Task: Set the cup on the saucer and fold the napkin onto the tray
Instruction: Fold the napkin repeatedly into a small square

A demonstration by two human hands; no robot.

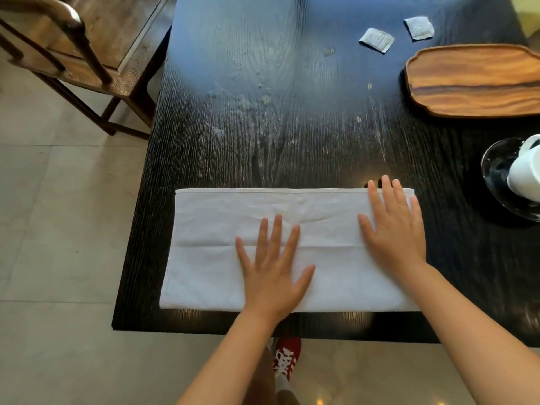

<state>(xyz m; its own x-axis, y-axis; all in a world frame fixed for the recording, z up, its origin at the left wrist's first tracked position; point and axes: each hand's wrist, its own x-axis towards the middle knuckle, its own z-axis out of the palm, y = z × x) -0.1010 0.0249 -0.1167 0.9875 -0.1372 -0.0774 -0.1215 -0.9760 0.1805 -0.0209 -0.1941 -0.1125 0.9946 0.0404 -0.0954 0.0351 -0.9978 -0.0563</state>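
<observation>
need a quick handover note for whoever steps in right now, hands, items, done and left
Left hand: open, flat on the napkin.
Right hand: open, flat on the napkin's right end.
Napkin: folded into a long strip at the near edge of the table.
Cup: on the saucer, far right, so that step looks done.
Tray: bare, far right.
Left: finish folding, move napkin onto tray.

The right picture edge cuts off the cup, saucer and tray (far ends unseen); sachet print is illegible.
</observation>
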